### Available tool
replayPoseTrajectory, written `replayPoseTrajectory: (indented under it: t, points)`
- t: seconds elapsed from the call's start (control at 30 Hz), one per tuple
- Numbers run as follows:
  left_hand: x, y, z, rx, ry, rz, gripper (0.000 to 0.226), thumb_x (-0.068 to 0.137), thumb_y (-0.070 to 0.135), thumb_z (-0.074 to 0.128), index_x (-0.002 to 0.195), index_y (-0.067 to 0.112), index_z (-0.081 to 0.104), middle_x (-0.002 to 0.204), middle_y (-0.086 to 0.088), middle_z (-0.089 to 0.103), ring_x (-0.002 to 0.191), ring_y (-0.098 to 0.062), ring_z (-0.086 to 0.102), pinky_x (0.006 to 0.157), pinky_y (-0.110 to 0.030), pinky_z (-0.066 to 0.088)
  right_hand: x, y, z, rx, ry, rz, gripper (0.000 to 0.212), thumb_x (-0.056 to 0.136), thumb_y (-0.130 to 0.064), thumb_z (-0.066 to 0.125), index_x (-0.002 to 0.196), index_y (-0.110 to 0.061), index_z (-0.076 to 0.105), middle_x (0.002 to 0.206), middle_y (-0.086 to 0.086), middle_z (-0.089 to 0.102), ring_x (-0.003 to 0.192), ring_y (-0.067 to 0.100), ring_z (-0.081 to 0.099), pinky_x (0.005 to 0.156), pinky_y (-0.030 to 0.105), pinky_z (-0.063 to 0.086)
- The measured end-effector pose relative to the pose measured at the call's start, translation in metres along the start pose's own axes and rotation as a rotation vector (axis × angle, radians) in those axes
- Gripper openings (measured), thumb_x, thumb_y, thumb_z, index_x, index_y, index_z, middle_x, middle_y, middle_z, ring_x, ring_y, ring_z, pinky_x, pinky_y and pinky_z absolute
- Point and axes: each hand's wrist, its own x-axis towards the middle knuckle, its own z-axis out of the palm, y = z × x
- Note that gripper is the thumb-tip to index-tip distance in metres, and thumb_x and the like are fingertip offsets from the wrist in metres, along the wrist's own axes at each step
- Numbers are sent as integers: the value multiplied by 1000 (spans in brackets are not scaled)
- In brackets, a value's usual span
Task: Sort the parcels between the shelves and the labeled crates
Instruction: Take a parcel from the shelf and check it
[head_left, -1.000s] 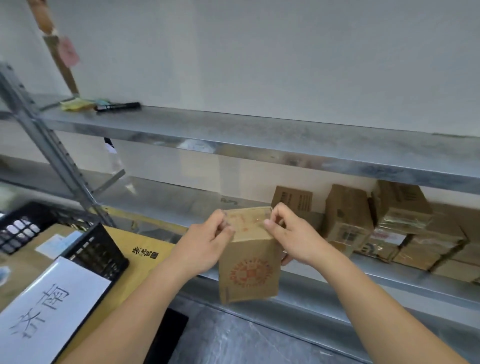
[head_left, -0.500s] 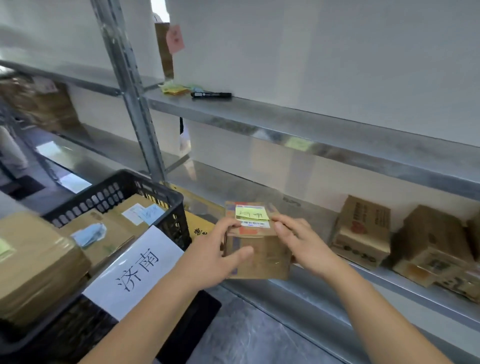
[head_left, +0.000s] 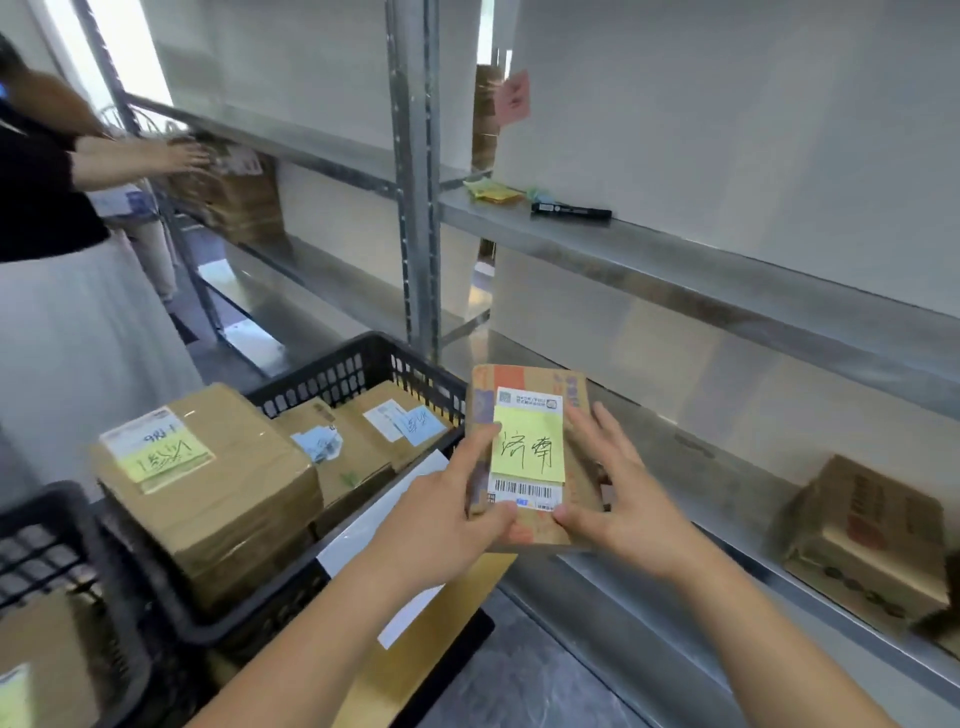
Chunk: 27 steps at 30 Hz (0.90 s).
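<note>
Parcels (head_left: 363, 441) in crate (head_left: 358, 364) — shelves (head_left: 675, 260) to its right.

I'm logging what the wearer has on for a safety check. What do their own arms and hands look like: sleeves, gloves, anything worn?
Both forearms are bare as far as the picture shows; no sleeve or cuff comes into view. The left hand and the right hand wear no gloves, and no watch or wristband shows. There may be a ring on a right finger, but it is too blurred to tell.

- Black marker (head_left: 570, 211): lies flat on the upper shelf level.
- Yellow sticky notes (head_left: 491, 190): just left of the marker.
- Pink note (head_left: 512, 98): stuck higher up.
- Second person (head_left: 49, 208): stands at far left.
</note>
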Motion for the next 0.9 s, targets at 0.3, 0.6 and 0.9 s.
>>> replayPoseTrajectory:
  t: [0.3, 0.6, 0.9]
  points:
    - [-1, -32, -43, 32, 177, -91, 66, 93, 51, 58, 147, 59, 21, 153, 9, 25, 128, -8, 45, 103, -32, 47, 67, -43, 24, -149, -114, -174, 84, 88, -26, 77, 150, -50, 26, 162, -35, -15, 134, -35, -3, 101, -5, 13]
    - [35, -51, -78, 233, 364, -234, 75, 101, 45, 51, 160, 40, 5, 160, 23, -31, 147, 0, 15, 102, -19, 33, 196, -56, 51, -184, -360, -371, 90, 90, -33, 74, 163, -36, 21, 165, -34, -2, 149, -15, 4, 122, 22, 13]
    - [90, -91, -79, 276, 394, -522, 79, 98, 42, 57, 162, 23, 15, 167, 16, 0, 151, -3, 8, 114, -17, 12, 301, -28, 96, -114, -678, -448, 88, 91, -39, 72, 162, -38, 20, 163, -38, -2, 152, -2, 12, 126, 34, 22]
